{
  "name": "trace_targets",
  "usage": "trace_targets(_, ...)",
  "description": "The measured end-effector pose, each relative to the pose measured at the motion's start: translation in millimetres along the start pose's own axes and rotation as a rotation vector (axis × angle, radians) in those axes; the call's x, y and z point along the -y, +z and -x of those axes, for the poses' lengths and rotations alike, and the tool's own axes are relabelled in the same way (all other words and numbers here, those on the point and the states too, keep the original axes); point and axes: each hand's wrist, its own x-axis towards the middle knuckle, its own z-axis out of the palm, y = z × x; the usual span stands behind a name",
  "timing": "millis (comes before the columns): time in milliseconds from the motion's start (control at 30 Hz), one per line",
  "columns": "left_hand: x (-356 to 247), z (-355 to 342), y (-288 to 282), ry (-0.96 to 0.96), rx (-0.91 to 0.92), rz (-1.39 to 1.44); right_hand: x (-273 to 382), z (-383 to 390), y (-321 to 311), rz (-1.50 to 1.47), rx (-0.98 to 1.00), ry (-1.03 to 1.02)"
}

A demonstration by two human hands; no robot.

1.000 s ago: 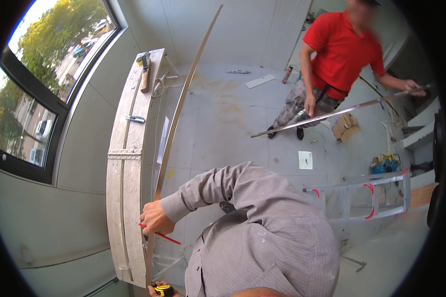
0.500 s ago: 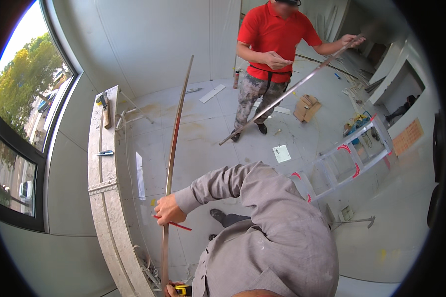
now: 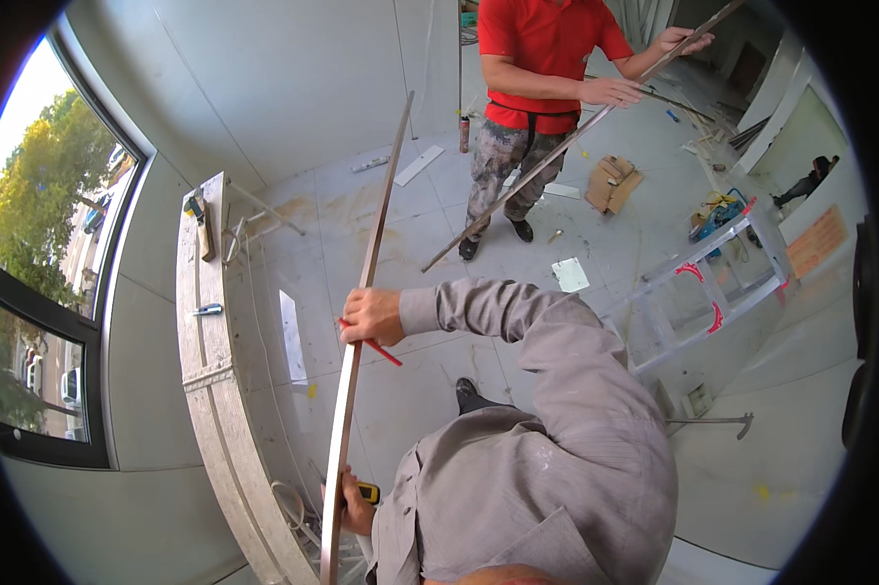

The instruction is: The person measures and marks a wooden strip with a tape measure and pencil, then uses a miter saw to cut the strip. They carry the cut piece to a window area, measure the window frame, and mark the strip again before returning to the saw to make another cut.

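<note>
A long thin metal strip (image 3: 345, 409) stretches up and away from the lower edge, left of my body. My right hand (image 3: 373, 317) is closed round its middle, with a thin red pencil-like stick (image 3: 386, 354) held across it. Lower down, my left hand (image 3: 358, 509) grips the same strip together with a yellow and black tape measure (image 3: 368, 492); part of that hand is hidden behind the strip. Across the room, a person in a red shirt (image 3: 546, 44) holds another long metal strip (image 3: 517, 187), slanting down toward the floor.
On my left runs a narrow plank bench (image 3: 205, 390) bearing a hammer-like tool (image 3: 201, 229) and a utility knife (image 3: 208, 309). A ladder (image 3: 698, 292) lies to the right, near a cardboard piece (image 3: 613, 183) and a white sheet (image 3: 570, 275). A window (image 3: 39, 244) is at far left.
Both my hands have moved farther from me, and the strip's far end has shifted right. The other person's free hand has come over to the strip they hold.
</note>
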Motion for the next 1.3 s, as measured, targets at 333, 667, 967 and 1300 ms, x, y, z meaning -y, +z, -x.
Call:
trace_targets(333,-87,-44,157,0.511,0.373,-0.050,-124,61,-66,0.197,-0.194,0.181)
trace_targets(667,-149,-76,251,0.902,0.487,-0.182,-188,98,-124,0.345,-0.362,0.346)
trace_targets(967,-166,-120,319,1.109,0.523,-0.130,-238,108,-156,0.519,-0.428,0.408)
trace_targets(1300,-192,-165,430,1.235,0.560,-0.057,-333,134,-174,0.714,-0.433,0.543)
